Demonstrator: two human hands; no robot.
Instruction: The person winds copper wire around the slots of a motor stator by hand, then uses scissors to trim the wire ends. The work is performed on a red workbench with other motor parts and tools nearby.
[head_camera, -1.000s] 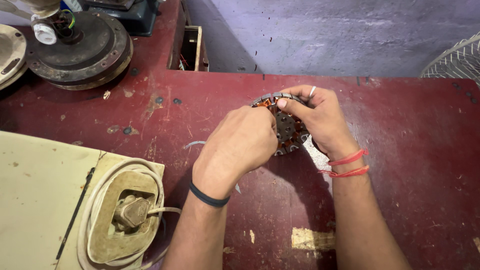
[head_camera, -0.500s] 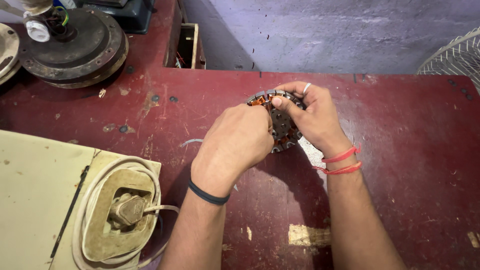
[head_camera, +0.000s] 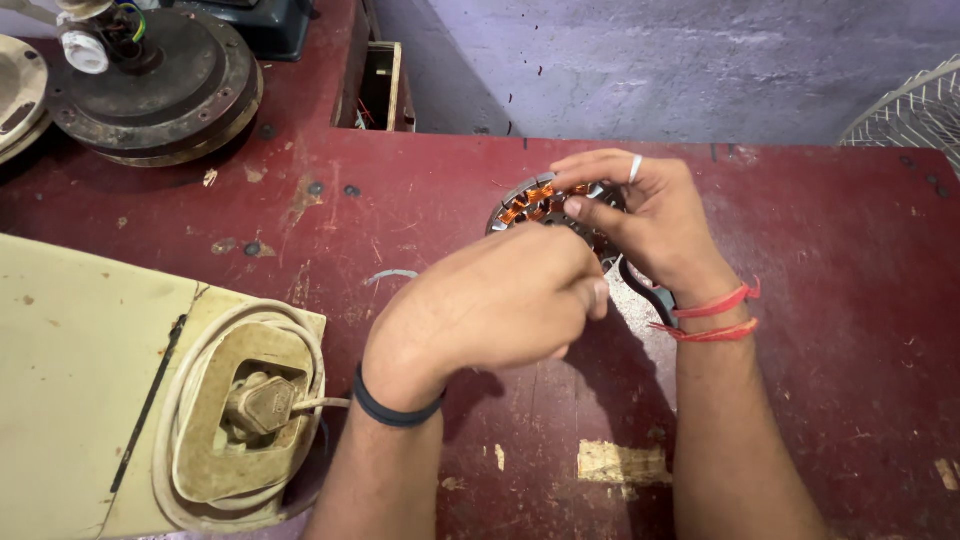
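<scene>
A round motor stator (head_camera: 530, 205) with copper windings and a grey metal core is tilted above the dark red table (head_camera: 830, 300). My right hand (head_camera: 650, 220), wearing a ring and red wrist threads, grips its far rim with fingers curled over the top. My left hand (head_camera: 490, 300), with a black wristband, is closed in front of the stator and hides its lower half; what its fingers pinch is hidden. A dark cable (head_camera: 645, 295) runs under my right wrist.
A cream appliance housing (head_camera: 90, 370) with a coiled cord and a plug (head_camera: 260, 400) fills the lower left. A round dark fan motor (head_camera: 160, 85) sits far left. A wire fan guard (head_camera: 910, 105) shows at the right edge. A purple wall rises behind.
Both hands and the stator have stayed close together near the table's middle. My left fist has come slightly lower and nearer, so more of the stator's copper windings show above it.
</scene>
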